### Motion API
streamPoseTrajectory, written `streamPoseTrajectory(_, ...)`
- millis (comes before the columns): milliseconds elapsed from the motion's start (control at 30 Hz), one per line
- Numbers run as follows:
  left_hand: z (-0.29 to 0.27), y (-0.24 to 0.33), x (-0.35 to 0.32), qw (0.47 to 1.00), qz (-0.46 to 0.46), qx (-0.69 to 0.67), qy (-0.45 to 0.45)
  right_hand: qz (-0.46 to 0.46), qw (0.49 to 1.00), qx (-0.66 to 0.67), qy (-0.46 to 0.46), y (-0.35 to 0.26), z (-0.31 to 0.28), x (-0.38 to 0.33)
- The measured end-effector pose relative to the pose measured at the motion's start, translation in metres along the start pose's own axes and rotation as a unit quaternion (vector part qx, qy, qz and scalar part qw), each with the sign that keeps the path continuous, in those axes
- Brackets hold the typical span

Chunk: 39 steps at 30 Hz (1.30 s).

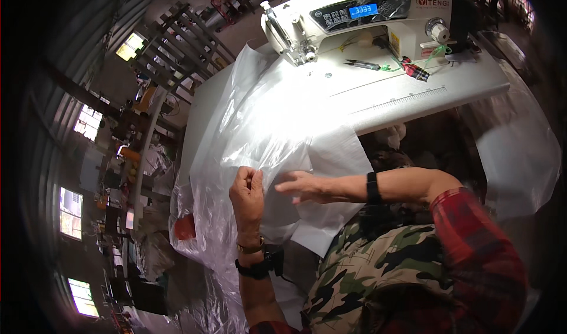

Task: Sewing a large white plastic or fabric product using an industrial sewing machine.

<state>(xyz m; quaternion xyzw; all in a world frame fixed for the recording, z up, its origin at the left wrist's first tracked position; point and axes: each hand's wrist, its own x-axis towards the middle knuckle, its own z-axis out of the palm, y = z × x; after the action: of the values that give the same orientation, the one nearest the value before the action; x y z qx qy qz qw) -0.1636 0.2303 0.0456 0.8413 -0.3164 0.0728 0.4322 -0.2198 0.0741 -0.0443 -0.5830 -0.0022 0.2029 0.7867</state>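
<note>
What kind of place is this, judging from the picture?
Probably a sewing workshop: a white industrial sewing machine stands on a white work table, and both hands handle translucent white sheeting.

In the middle of the frame lies a clear, shiny plastic sheet over a plain white woven fabric piece. The white sewing machine at the upper centre has a dark panel with a blue lit display. The flat bench under it is white. On it lies a red and dark tartan cloth scrap with a green string. At the lower right are a green, tan and black camouflage apron and a red and black checked sleeve. Both wrists wear black bands.
</note>
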Motion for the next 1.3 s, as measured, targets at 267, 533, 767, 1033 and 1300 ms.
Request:
streamPoseTrajectory(267, -0.019, 0.028, 0.034, 0.995, -0.033, -0.088, -0.026, -0.118, 0.979, 0.116, -0.119, 0.004, 0.012, -0.015)
streamPoseTrajectory(533, -0.019, 0.049, 0.041, 0.974, -0.120, -0.189, -0.042, 0.005, 0.996, 0.087, 0.008, -0.002, 0.004, -0.004)
streamPoseTrajectory(767, -0.022, 0.031, 0.046, 0.964, -0.128, -0.229, -0.035, -0.058, 0.972, 0.224, -0.026, 0.008, 0.020, 0.026)
streamPoseTrajectory(1033, -0.024, -0.039, 0.036, 0.997, -0.056, 0.017, -0.054, -0.155, 0.960, 0.007, -0.233, -0.003, 0.001, -0.082)
streamPoseTrajectory(1300, 0.016, -0.001, 0.008, 0.861, 0.260, 0.436, -0.036, -0.064, 0.958, -0.162, -0.227, 0.001, -0.006, -0.115)
